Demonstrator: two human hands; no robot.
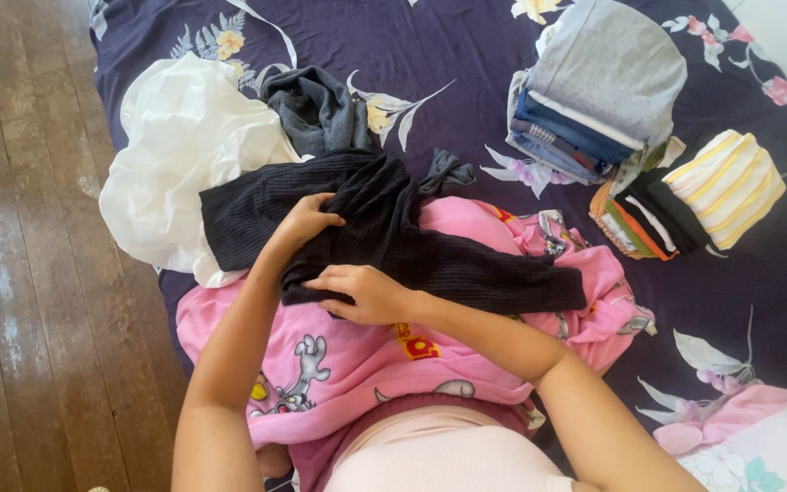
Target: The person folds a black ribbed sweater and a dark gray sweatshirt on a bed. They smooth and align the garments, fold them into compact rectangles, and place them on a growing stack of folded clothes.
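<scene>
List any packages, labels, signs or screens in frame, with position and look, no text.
No packages, labels, signs or screens in view.
Nearest to one: printed pink cartoon garment, under both hands, with a grey cartoon animal print at lower left and a red-and-yellow printed patch near the right forearm.

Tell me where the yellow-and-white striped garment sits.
In the head view, the yellow-and-white striped garment lies folded at right on the bedspread, just below the grey-topped stack.
</scene>
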